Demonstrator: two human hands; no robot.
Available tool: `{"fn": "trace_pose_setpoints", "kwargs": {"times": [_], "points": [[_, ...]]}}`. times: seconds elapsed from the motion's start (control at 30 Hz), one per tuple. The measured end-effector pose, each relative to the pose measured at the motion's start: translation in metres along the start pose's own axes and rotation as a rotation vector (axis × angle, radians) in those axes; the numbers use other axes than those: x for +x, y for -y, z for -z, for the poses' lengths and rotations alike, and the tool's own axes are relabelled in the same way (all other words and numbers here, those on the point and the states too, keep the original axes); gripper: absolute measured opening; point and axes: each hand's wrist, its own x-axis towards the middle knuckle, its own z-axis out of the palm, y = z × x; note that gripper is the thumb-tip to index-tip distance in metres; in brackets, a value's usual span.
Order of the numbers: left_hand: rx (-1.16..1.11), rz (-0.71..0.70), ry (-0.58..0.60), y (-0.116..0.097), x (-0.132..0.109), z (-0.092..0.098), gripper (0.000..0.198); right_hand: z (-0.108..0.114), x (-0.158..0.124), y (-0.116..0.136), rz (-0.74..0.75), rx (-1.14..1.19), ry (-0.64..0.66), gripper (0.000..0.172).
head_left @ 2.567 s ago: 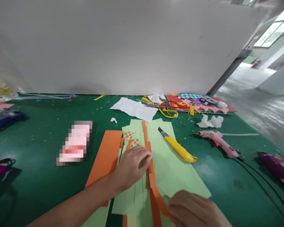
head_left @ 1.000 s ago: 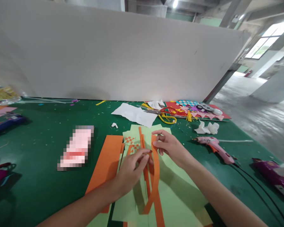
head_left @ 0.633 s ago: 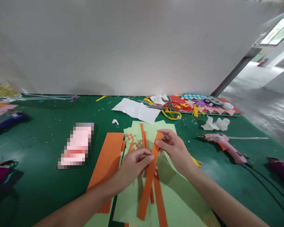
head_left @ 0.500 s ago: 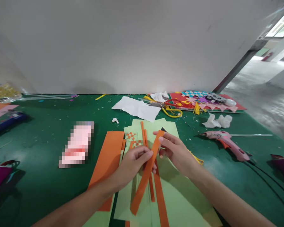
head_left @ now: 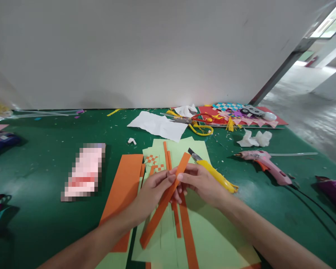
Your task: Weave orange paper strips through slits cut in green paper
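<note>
Between both hands an orange paper strip (head_left: 159,215) is held at a slant over light green paper sheets (head_left: 212,231). My left hand (head_left: 158,186) pinches it near its upper part, thumb on top. My right hand (head_left: 200,183) grips the same strip just beside, its thumb close to the left thumb. Beneath the hands, more orange strips (head_left: 189,235) lie on the green sheets. Small orange-and-green checkered pieces (head_left: 151,160) rest beyond the left hand. A yellow utility knife (head_left: 217,175) with a dark blade lies just past my right hand.
Left of the sheets are a wide orange paper piece (head_left: 123,186) and a blurred pink item (head_left: 84,172). Scissors (head_left: 184,120) and white paper (head_left: 158,125) lie at the back. A pink glue gun (head_left: 266,164) with its cord is at right, near crumpled tissue (head_left: 254,138).
My right hand has moved down along the strip toward my left hand, uncovering the utility knife. The strip's lower end has swung left. The view has shifted slightly.
</note>
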Motion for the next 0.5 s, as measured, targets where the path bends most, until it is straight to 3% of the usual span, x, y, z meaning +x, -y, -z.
{"fn": "trace_pose_setpoints", "kwargs": {"times": [0.3,0.5], "points": [[0.048,-0.036,0.027,0.0007,0.0017,0.0009,0.028,-0.0019,0.0051,-0.0082,0.038,0.013,-0.039,0.021],[0.112,-0.048,0.05,0.0028,0.0008,0.002,0.03,-0.0005,0.006,-0.0106,0.027,0.01,-0.142,0.027]]}}
